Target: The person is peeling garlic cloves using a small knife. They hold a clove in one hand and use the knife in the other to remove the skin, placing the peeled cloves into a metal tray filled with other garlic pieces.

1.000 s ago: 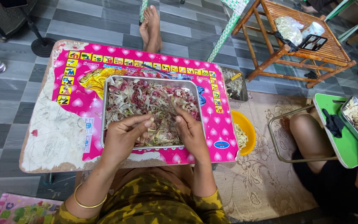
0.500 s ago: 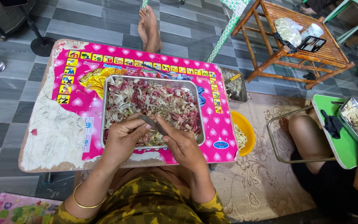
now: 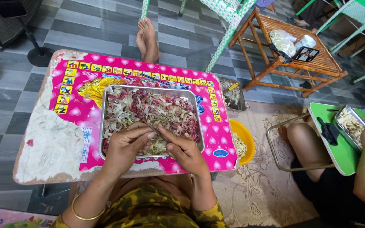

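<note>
- Left hand (image 3: 125,145) shifted from the tray's near-left edge toward the middle, thumb and forefinger now meeting the right hand's
- Right hand (image 3: 185,151) drawn back from the heap of shreds (image 3: 151,112) to the metal tray (image 3: 199,122)'s near rim
- Thin sliver (image 3: 153,128) now pinched between both hands' fingertips

A shiny metal tray (image 3: 106,126) of dry, papery peelings (image 3: 148,112) sits on a glossy pink printed tabletop (image 3: 81,84) whose covering has worn to rough, matt board. Nearby: a smooth yellow plastic bowl (image 3: 245,134) and a slatted wooden stand (image 3: 300,67).
</note>
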